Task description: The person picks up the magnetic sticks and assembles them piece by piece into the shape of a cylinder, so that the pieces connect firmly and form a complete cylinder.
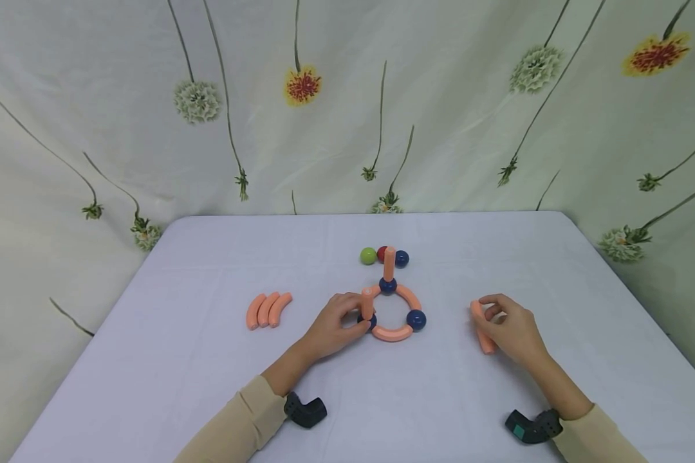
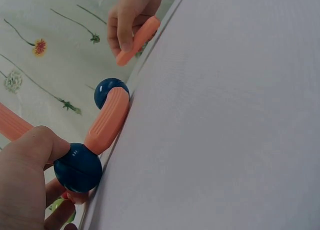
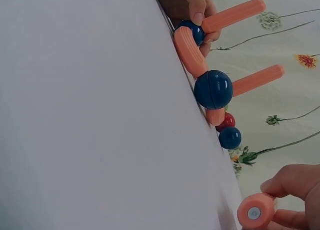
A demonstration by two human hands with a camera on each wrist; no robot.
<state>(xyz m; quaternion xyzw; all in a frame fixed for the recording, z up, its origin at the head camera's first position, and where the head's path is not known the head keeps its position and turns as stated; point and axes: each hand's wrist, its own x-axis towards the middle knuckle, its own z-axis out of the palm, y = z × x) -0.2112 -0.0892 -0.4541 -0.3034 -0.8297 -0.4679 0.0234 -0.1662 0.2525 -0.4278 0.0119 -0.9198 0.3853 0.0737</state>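
My left hand (image 1: 331, 326) pinches the blue ball (image 2: 77, 167) on the left of a ring, thumb and fingers about it. From that ball an orange rod (image 1: 367, 303) stands upright. Curved orange rods (image 1: 392, 334) join it to a blue ball (image 1: 416, 319) at the right and another blue ball (image 1: 388, 285) at the back, which carries a second upright rod (image 1: 389, 262). Apart from the ring, on the right, my right hand (image 1: 514, 332) holds a straight orange rod (image 1: 487, 344) between thumb and fingers. A silvery disc shows in that rod's end (image 3: 254, 213).
Behind the ring sit a green ball (image 1: 368, 256), a red ball (image 1: 381, 253) and a blue ball (image 1: 402, 258). Three curved orange rods (image 1: 264, 312) lie side by side to the left. Beyond the white table (image 1: 237, 251) hangs a flowered cloth (image 1: 347, 148).
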